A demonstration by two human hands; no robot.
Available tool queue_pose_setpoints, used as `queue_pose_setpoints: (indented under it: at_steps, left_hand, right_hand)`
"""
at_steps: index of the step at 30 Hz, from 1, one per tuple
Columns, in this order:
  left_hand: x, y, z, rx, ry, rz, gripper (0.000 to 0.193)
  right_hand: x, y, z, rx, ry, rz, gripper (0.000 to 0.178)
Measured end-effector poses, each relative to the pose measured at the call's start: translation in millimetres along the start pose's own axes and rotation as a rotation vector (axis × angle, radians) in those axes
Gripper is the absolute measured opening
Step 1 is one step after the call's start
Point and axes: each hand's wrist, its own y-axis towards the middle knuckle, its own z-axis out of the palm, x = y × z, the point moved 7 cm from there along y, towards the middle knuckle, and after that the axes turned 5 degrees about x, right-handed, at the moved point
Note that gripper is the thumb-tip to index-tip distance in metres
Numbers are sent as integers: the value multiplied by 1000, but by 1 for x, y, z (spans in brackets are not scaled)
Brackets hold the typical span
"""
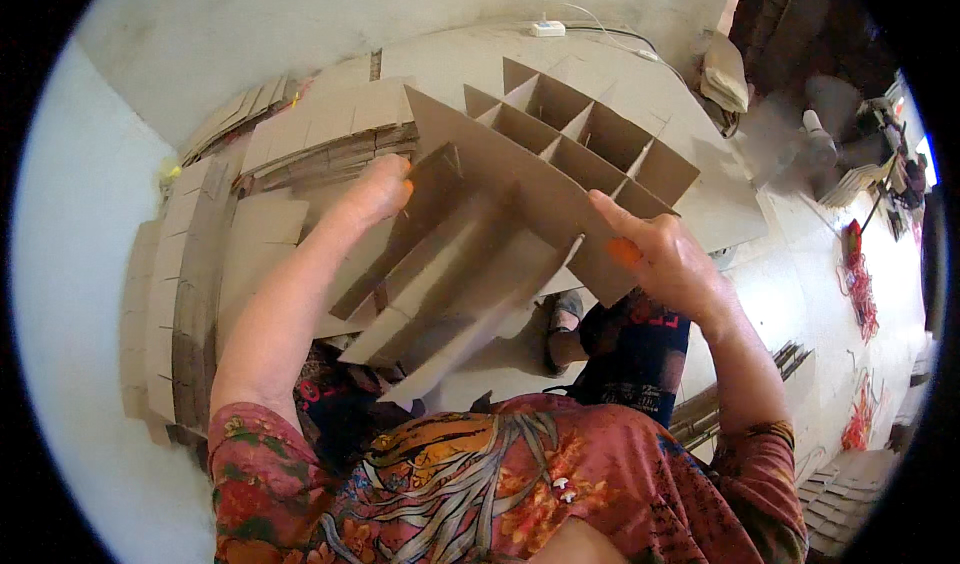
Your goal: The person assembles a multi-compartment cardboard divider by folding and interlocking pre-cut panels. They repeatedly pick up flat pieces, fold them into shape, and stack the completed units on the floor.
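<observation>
A brown cardboard divider [480, 154] is in front of me, tilted, with slotted strips crossing into square cells on its far side. On its near side, long parallel strips [430, 304] slant toward my lap. My left hand [382, 190] is closed at the divider's left edge, its fingertips partly hidden. At the right end of the long cross strip, my right hand [660, 254] grips the cardboard, with the index finger laid along its upper edge. Orange coverings show on fingers of both hands.
Stacks of slotted cardboard strips [330, 129] lie to the left by the wall, with more [185, 294] nearer. A flat cardboard sheet [440, 59] lies beneath the divider. A white power strip [548, 29] with a cable sits at the back. Red cords [860, 294] hang at the right.
</observation>
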Motion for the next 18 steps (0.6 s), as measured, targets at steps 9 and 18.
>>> queue_pose_setpoints:
  at_steps: [9, 18]
  left_hand:
    - [-4, -7, -2, -77, 85, -45, 14]
    - [-14, -17, -2, -71, 69, -59, 22]
  right_hand:
    - [1, 3, -2, -1, -32, -47, 63]
    - [-13, 9, 1, -66, -59, -67, 61]
